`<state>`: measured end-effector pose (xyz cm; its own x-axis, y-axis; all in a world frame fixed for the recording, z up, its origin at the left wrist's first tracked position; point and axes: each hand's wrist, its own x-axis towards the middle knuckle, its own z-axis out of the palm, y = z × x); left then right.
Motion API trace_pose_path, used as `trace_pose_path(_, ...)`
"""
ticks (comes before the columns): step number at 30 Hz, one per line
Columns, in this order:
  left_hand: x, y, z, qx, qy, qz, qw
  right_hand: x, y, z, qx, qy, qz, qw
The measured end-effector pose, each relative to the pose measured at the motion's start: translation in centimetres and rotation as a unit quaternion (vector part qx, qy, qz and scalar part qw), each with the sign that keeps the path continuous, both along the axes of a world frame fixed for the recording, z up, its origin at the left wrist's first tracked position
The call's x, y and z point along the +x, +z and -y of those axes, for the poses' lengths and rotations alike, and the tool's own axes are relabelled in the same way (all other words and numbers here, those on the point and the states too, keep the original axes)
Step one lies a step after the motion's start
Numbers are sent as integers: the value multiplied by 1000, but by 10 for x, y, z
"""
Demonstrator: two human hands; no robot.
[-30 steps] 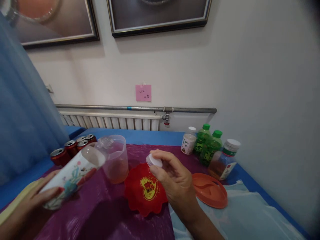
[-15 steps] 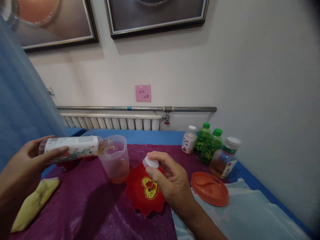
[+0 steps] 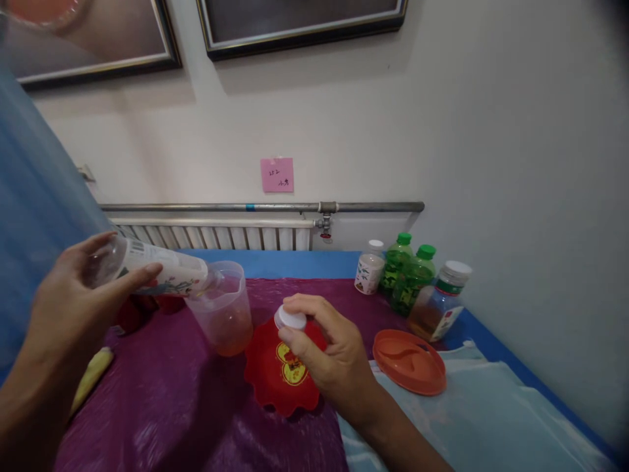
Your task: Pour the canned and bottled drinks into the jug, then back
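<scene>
My left hand (image 3: 83, 301) is closed round a clear plastic bottle (image 3: 167, 267) with a white printed label. The bottle is tipped with its base raised and its neck at the rim of a translucent plastic jug (image 3: 226, 328). Some amber liquid lies in the bottom of the jug. Between the thumb and fingers of my right hand (image 3: 334, 357) is a white bottle cap (image 3: 291, 318), held above a red scalloped dish (image 3: 275, 383) with a yellow heart design. An orange lid (image 3: 407, 367) lies to the right of that hand.
Several bottles stand at the back right: a small white-capped bottle (image 3: 369, 270), two green bottles (image 3: 405, 282) and a larger bottle of amber liquid (image 3: 435, 308). A yellow cloth (image 3: 93, 377) and red objects (image 3: 132, 314) are at left. A light blue cloth (image 3: 491, 413) covers the right front.
My left hand has raised the bottle's base, so it tilts more steeply into the jug. The liquid visible in its neck has lessened. My right hand still pinches the cap, and the view has shifted slightly.
</scene>
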<state>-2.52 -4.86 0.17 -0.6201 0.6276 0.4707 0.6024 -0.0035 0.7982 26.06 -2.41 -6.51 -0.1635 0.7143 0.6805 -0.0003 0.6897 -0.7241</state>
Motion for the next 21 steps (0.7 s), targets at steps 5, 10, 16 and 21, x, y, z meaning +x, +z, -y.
trace_pose_path(5, 17, 16, 2, -44, 34, -90, 994, 0, -1, -1, 5, -4, 14, 1000)
trace_pose_path(10, 25, 25, 0, -80, 48, -119, 988, -1, -3, -4, 13, -24, 44, 999)
trace_pose_path(16, 27, 30, -3, -98, 31, -133, 986, -1, -6, -7, 72, -68, 94, 991)
trace_pose_path(21, 25, 30, -2, -102, 21, -179, 978, -3, -9, -8, 88, -82, 122, 985)
